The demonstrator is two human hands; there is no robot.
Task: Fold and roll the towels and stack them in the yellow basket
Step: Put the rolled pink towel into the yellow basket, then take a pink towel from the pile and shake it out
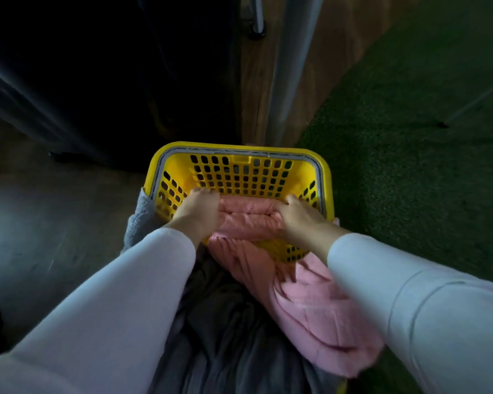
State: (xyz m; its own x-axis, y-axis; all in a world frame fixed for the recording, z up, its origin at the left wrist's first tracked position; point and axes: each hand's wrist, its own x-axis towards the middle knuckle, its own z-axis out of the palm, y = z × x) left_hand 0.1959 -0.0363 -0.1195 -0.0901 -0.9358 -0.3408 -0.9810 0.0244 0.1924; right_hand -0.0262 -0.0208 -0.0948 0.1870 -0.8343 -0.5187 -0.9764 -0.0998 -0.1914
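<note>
Two hands (199, 213) (302, 220), one rolled towel (248, 216)

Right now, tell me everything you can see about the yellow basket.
The yellow basket looks like hard plastic, rectangular with rounded corners, its walls pierced by rows of slots, and a grey band along the rim. It sits upright. A rolled pink towel lies inside, with the left hand and right hand on its ends. A grey towel touches its left wall; loose pink cloth overlaps its near edge.
</note>
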